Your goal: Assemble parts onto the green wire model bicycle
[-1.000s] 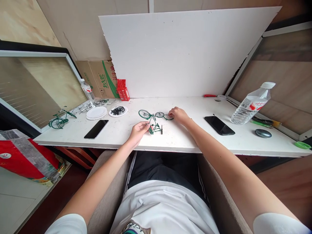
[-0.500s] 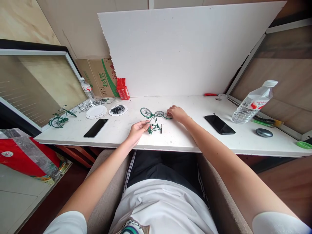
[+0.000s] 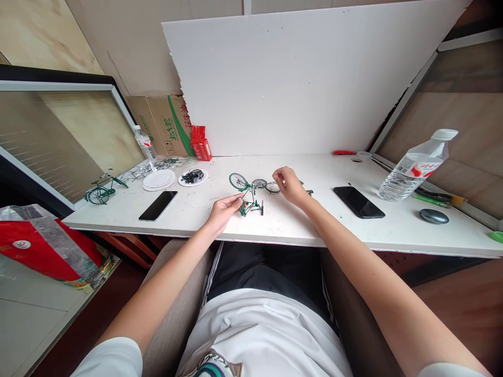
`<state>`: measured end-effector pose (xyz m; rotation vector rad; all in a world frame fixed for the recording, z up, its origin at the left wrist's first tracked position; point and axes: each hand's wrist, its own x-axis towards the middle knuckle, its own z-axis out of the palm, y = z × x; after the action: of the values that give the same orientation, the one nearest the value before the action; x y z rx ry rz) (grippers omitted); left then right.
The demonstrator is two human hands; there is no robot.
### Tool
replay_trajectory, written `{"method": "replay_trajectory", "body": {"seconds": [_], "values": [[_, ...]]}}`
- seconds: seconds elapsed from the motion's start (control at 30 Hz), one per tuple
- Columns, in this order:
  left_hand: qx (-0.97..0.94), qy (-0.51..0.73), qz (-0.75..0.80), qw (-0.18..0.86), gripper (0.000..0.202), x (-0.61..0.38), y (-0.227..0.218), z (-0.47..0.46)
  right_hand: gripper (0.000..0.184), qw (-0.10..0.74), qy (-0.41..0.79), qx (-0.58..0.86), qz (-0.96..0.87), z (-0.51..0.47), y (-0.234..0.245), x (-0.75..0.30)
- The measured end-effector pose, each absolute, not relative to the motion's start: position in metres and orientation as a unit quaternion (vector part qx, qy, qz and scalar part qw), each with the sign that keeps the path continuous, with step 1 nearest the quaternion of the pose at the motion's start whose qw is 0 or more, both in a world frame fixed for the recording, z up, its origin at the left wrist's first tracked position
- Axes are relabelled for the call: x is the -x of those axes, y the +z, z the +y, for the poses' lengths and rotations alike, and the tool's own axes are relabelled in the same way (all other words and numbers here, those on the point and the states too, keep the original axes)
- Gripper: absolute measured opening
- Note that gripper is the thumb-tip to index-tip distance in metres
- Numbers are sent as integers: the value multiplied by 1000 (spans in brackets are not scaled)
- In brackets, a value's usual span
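Pinches the green bike (image 3: 247, 187) between thumb and fingers of the left hand (image 3: 223, 212), near the middle of the front edge of the surface (image 3: 298, 225). Note bike right of that hand, with one wheel (image 3: 238, 181) toward the back edge. Note black piece (image 3: 262, 207) just right of the bike; cannot tell whether touching it. Holds the right hand (image 3: 290, 186) farther from the front edge, right of the bike, with fingers curled in close to the thumb; cannot tell whether pinching anything small. Found just left of the right hand: curved green piece (image 3: 271, 190). Logged near the front edge, left of the left hand: light-edged phone (image 3: 158, 205). Logged behind it, toward the left back corner: stacked plates (image 3: 159, 179) and, beside these, a dish (image 3: 182, 182) bearing black parts (image 3: 192, 176). Logged near the left edge: second bike (image 3: 100, 195). Logged toward the right edge: black phone (image 3: 359, 202) and large bottle (image 3: 412, 170), well apart from the bike.
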<state>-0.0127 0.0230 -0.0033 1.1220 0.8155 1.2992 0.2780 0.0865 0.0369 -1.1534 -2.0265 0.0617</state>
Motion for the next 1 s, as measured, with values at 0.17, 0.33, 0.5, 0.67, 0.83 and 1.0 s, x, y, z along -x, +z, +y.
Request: {"method": "replay_trajectory", "body": {"seconds": [0.17, 0.33, 0.5, 0.67, 0.83, 1.0], "values": [[-490, 552, 345, 580, 61, 13, -5, 24, 20, 457, -6, 370, -809, 41, 35, -248], [-490, 559, 347, 572, 60, 12, -6, 24, 17, 454, 7, 301, -838, 18, 35, -212], [-484, 567, 347, 568, 55, 9, -5, 23, 18, 396, -19, 285, -873, 9, 27, -197], [-489, 567, 345, 566, 57, 10, -7, 24, 17, 402, -25, 301, -864, 9, 24, -199], [-511, 556, 337, 562, 55, 11, -5, 22, 15, 403, -22, 294, -866, 11, 22, -198], [-525, 546, 350, 551, 61, 11, -2, 18, 16, 406, -7, 301, -863, 13, 19, -199]]}}
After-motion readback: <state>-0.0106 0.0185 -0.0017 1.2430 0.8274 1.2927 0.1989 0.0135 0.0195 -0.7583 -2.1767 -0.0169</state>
